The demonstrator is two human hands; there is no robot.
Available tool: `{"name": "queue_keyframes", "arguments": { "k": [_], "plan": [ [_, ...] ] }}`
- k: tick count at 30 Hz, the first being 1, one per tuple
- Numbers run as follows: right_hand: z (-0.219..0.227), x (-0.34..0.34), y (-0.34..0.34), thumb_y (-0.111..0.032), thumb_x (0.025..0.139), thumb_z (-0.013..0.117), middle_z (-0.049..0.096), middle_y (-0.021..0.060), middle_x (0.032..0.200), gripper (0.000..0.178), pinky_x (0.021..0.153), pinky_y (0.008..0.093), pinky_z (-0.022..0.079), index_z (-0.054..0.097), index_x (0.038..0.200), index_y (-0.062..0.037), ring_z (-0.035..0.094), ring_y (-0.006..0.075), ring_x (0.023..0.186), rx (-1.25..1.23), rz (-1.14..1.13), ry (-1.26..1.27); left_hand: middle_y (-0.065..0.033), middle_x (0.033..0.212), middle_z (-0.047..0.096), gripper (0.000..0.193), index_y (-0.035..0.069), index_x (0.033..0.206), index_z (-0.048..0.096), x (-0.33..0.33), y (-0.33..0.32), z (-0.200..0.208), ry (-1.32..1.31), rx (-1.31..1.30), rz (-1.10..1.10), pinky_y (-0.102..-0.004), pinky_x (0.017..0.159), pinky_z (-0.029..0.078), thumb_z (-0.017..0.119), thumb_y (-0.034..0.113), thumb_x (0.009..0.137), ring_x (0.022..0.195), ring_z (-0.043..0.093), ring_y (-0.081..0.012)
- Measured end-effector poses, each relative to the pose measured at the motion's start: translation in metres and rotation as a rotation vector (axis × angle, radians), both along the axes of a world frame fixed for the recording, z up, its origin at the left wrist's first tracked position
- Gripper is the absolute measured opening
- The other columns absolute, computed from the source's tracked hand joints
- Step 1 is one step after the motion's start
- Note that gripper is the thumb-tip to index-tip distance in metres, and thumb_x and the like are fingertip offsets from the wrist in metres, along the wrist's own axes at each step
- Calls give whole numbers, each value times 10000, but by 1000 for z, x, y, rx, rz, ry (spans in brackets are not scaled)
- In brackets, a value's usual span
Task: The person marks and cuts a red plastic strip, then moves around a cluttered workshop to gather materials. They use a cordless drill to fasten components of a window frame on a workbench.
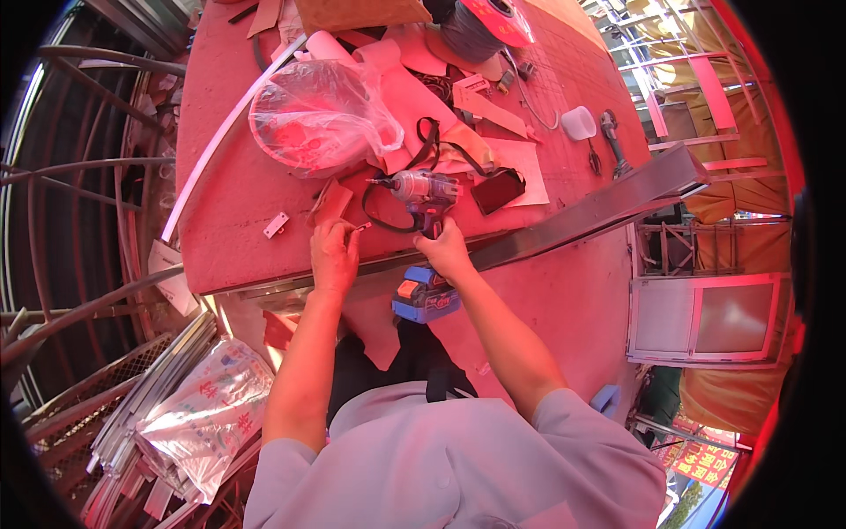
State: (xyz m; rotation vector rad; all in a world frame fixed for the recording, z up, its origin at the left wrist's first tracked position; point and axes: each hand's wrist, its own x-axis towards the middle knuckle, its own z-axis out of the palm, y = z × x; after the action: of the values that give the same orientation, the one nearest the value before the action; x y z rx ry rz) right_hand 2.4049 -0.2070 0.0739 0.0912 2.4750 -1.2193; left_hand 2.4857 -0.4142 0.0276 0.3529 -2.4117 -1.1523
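My right hand (448, 253) is wrapped round the grip of a cordless drill (425, 189). The drill's nose points left over the table, and its blue and black battery (426, 295) hangs below the hand, out past the table edge. At the table's near edge, my left hand (335, 256) is closed, with a small shiny metal piece (363, 227) between thumb and fingers; its exact kind is too small to make out. Just beyond that hand lies a brown scrap of card (330, 201). A small pale metal plate with holes (276, 225) rests to its left.
A long dark metal bar (599, 201) lies along the near right edge of the reddish table (238, 189). Farther back are a clear plastic bag (313, 115), a black strapped device (499, 189), a wire spool (480, 35) and an angle grinder (614, 141). Metal lengths (145, 414) stand lower left.
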Motion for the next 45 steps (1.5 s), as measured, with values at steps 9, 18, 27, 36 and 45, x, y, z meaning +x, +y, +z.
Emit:
{"name": "queue_keyframes", "arguments": {
  "k": [9, 18, 27, 36, 45],
  "plan": [
    [-11, -119, 36, -276, 834, 692, 703, 175, 869, 362, 755, 412, 524, 641, 1042, 16, 700, 288, 802, 65, 262, -63, -54, 1140, 616, 129, 141, 940, 645, -89, 49, -43, -212, -461, 181, -474, 844, 430, 687, 218, 845, 1053, 555, -315],
    [-41, -351, 142, -271, 849, 647, 732, 144, 895, 254, 846, 423, 533, 755, 1010, -106, 701, 312, 894, 261, -132, 375, -71, 1158, 612, 162, 143, 949, 644, -95, 54, -49, -337, -604, 224, -470, 860, 419, 672, 239, 821, 1059, 549, -325],
    [-105, -441, 117, -281, 867, 672, 664, 151, 1169, 350, 979, 429, 472, 688, 1180, -125, 606, 324, 1134, 460, 84, 544, -97, 1070, 591, 160, 133, 928, 622, -101, 58, -39, -412, -589, 210, -478, 826, 395, 666, 240, 816, 988, 532, -345],
    [-103, -459, 111, -280, 845, 662, 698, 178, 976, 303, 863, 452, 513, 691, 1022, -37, 669, 335, 948, 587, 64, 331, -127, 1027, 577, 160, 130, 923, 620, -103, 58, -38, -444, -568, 208, -498, 868, 386, 660, 250, 826, 1005, 524, -368],
    [-119, -452, 146, -173, 843, 598, 700, 196, 888, 236, 738, 414, 546, 682, 971, 6, 707, 282, 808, -656, -513, -67, -138, 1005, 581, 154, 140, 921, 626, -102, 58, -38, -500, -537, 209, -529, 900, 381, 663, 257, 828, 1021, 516, -400]
  ]
}}
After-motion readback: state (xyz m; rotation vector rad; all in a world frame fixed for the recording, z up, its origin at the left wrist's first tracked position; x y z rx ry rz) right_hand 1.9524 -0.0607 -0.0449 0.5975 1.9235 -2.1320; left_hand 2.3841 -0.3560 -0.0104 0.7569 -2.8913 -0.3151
